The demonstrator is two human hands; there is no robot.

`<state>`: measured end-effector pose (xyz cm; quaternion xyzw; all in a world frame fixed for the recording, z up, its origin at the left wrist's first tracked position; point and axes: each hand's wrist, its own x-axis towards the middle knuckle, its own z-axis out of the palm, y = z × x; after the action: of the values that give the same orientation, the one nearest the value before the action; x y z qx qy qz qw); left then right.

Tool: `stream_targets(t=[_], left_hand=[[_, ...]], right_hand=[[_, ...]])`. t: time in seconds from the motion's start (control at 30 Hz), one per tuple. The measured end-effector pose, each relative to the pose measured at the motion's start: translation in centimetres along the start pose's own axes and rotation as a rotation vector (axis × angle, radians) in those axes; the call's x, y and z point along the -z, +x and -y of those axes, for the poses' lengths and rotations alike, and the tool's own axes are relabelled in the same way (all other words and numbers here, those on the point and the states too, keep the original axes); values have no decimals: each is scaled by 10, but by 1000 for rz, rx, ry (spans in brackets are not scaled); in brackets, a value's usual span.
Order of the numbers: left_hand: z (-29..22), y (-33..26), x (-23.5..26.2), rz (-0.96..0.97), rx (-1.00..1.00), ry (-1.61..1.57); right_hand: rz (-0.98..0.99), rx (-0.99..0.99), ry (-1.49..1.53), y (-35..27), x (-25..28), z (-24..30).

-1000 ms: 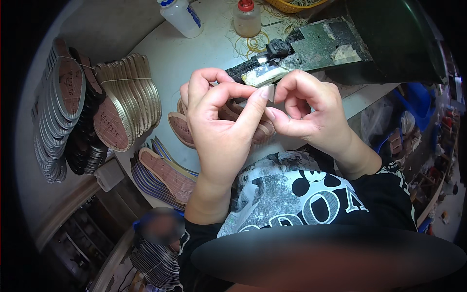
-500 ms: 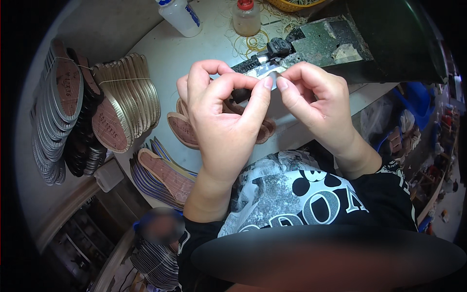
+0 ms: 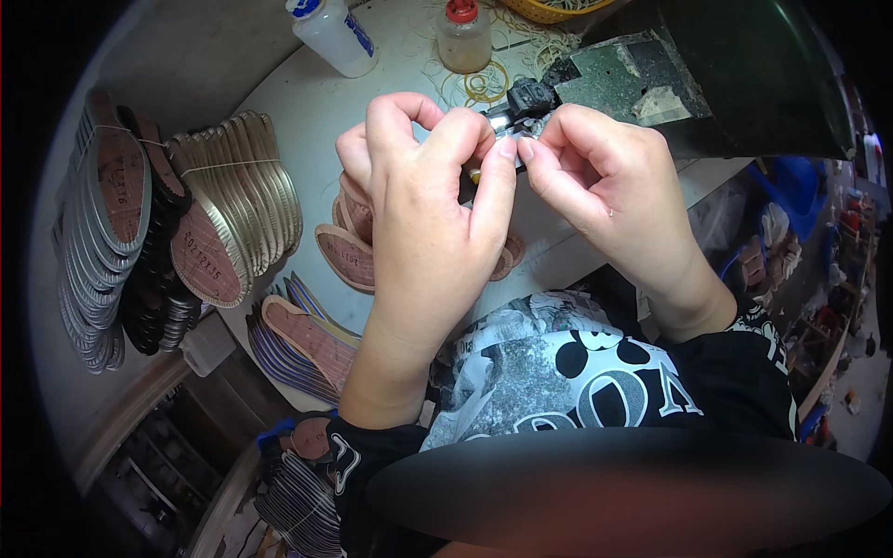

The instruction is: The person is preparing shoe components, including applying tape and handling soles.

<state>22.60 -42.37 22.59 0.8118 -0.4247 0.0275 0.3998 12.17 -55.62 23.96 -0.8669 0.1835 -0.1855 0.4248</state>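
My left hand [image 3: 430, 200] and my right hand [image 3: 609, 177] meet above the work table, thumb pressed to forefinger on each. Their fingertips nearly touch around something tiny and pale that I cannot make out. Just beyond them sits the black and metal working head [image 3: 530, 98] of a dark green machine [image 3: 758, 79], partly covered by my fingers. Behind my left hand lie several shoe insoles [image 3: 344, 256] with brown faces, partly hidden by the hand and wrist.
Bundled insoles in silver [image 3: 88, 279], black [image 3: 149, 288] and gold [image 3: 246, 181] stand at the left, with a blue-edged stack [image 3: 302, 335] nearer me. A white bottle [image 3: 337, 37], a red-capped jar [image 3: 463, 42], loose rubber bands [image 3: 484, 86] and a yellow basket [image 3: 549, 9] sit at the back.
Both hands stay pinched close together; the left fingers have shifted slightly and the pale bit between the fingertips shows less. The view has tilted slightly.
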Motion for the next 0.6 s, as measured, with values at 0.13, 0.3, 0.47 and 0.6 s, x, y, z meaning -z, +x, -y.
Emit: stream_targets(t=[0.13,0.3,0.47,0.6], left_hand=[[1,3,1,17,-26,-31],[1,7,1,41,-46,16],[0,8,2,70,-33,14],[0,9,0,77,-32,9]], right_hand=[[19,-37,-20,3,2,4],[44,-26,-89,8,4,6],[50,-20,-101,9,5,8],[46,-43,-90,8,6,9]])
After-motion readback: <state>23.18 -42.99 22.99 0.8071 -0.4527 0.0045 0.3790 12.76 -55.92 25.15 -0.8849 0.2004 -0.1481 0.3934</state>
